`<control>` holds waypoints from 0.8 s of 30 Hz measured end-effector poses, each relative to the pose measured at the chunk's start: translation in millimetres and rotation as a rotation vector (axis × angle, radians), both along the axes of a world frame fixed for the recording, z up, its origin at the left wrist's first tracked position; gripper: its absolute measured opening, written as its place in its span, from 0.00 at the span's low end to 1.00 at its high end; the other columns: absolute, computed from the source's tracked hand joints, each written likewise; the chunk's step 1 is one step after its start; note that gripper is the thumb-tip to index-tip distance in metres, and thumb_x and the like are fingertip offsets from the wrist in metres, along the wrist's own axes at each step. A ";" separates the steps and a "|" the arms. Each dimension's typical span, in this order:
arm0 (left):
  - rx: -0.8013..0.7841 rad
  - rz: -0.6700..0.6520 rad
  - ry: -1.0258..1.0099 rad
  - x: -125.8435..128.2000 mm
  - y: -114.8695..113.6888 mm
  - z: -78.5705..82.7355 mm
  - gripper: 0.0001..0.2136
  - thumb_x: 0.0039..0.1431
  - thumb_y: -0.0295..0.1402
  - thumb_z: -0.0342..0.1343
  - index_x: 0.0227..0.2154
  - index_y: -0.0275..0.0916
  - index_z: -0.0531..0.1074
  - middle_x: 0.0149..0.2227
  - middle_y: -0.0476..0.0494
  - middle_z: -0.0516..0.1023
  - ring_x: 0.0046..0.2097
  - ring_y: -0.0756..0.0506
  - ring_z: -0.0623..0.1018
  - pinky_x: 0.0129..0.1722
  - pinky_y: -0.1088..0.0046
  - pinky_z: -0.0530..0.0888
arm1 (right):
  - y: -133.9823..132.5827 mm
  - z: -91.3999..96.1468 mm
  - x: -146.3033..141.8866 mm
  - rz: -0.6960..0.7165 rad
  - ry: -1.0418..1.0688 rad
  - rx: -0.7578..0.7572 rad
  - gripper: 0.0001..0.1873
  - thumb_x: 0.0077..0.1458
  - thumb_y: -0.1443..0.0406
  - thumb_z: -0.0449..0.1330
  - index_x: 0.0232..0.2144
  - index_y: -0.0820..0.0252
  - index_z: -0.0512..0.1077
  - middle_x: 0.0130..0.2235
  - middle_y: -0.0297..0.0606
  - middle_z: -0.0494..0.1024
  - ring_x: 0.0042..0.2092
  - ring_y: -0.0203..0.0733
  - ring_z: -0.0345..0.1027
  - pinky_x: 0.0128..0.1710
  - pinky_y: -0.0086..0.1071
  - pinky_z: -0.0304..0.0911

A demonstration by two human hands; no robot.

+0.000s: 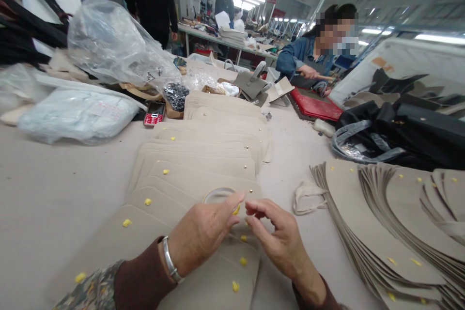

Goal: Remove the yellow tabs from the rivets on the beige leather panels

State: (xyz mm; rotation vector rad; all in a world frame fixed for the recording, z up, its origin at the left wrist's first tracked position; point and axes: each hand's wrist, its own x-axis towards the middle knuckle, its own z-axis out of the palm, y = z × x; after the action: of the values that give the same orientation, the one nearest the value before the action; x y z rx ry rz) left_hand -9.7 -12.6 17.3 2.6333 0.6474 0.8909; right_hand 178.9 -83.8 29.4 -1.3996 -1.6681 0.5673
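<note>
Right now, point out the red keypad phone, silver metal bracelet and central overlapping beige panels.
Red keypad phone (155, 114): head view, front face.
Silver metal bracelet (170, 257): head view, outer band.
Central overlapping beige panels (203, 172): head view, one panel's upper face.

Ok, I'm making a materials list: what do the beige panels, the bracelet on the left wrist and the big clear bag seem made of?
Beige panels: probably leather or imitation leather, smooth and matte; thin sheets with clean-cut edges, though I can't tell which.
Bracelet: likely polished metal, judging by its silvery shine.
Big clear bag: thin plastic film, glossy; it's see-through and crumpled.
</note>
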 end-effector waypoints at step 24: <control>0.065 -0.007 0.063 20.4 -0.1 6.5 0.10 0.65 0.24 0.42 0.29 0.39 0.64 0.24 0.50 0.66 0.24 0.48 0.65 0.22 0.72 0.60 | 22.6 -23.2 7.1 -0.376 0.549 -0.446 0.15 0.44 0.55 0.65 0.22 0.62 0.71 0.16 0.30 0.71 0.18 0.34 0.65 0.19 0.27 0.64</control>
State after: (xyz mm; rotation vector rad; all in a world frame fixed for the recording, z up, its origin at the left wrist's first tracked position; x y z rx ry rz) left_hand 10.7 -12.6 23.9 2.7299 0.6343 0.8437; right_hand 186.0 -61.2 6.2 -1.6281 -0.8452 1.0319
